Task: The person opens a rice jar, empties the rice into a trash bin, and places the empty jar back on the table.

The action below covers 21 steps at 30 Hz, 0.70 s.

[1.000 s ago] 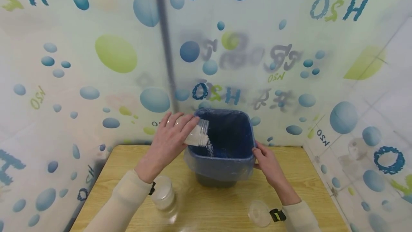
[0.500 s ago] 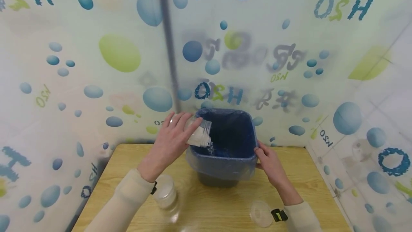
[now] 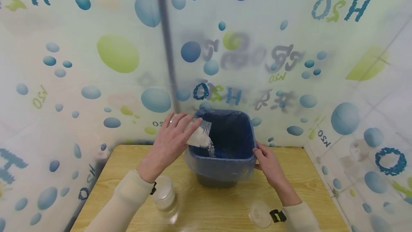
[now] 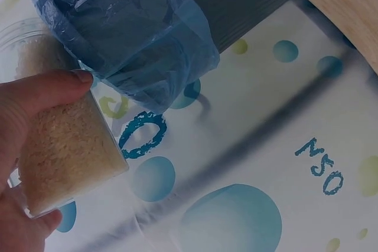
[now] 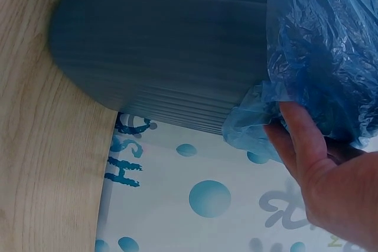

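Note:
My left hand (image 3: 170, 142) grips a clear jar (image 3: 200, 136) of rice, tipped mouth-down over the left rim of a bin (image 3: 217, 180). White grains (image 3: 210, 149) spill from its mouth into the bin. In the left wrist view, rice (image 4: 71, 146) still fills much of the jar, with my thumb along its side. A blue plastic bag (image 3: 222, 167) lines the bin and folds over its rim. My right hand (image 3: 270, 164) holds the bin's right rim through the bag; in the right wrist view its fingers bunch the film (image 5: 254, 119).
A second clear jar (image 3: 163, 192) stands on the wooden table (image 3: 206, 210) beside my left wrist. A round translucent lid (image 3: 260, 214) lies near my right wrist. Behind the bin hangs a patterned curtain (image 3: 122, 124), close to the table's back edge.
The jar has tipped slightly further to the right over the bin, and grains keep falling from it. My right hand stays on the rim. The head view shifts slightly.

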### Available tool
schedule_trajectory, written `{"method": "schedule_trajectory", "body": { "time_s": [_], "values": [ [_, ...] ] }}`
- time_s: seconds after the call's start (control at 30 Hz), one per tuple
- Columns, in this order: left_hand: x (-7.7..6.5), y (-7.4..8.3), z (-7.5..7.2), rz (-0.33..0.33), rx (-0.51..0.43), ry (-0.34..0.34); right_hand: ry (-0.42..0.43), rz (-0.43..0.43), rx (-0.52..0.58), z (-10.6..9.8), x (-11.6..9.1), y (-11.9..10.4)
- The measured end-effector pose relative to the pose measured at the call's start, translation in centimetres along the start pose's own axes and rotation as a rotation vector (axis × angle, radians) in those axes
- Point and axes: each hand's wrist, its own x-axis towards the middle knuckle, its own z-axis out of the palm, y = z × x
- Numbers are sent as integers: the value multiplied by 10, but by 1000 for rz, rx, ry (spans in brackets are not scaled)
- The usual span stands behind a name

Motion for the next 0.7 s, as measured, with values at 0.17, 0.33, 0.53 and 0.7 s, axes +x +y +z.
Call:
{"method": "schedule_trajectory", "body": {
  "time_s": [0.17, 0.33, 0.53, 0.7],
  "values": [
    [3, 0, 1, -2, 6, 5, 4, -4, 3, 0, 1, 2],
    [3, 0, -1, -3, -3, -15, 6, 7, 1, -1, 0, 2],
    [-1, 0, -2, 4, -2, -40, 9, 13, 4, 0, 0, 0],
    [-1, 1, -3, 4, 7, -43, 0, 10, 9, 1, -1, 0]
  ]
}}
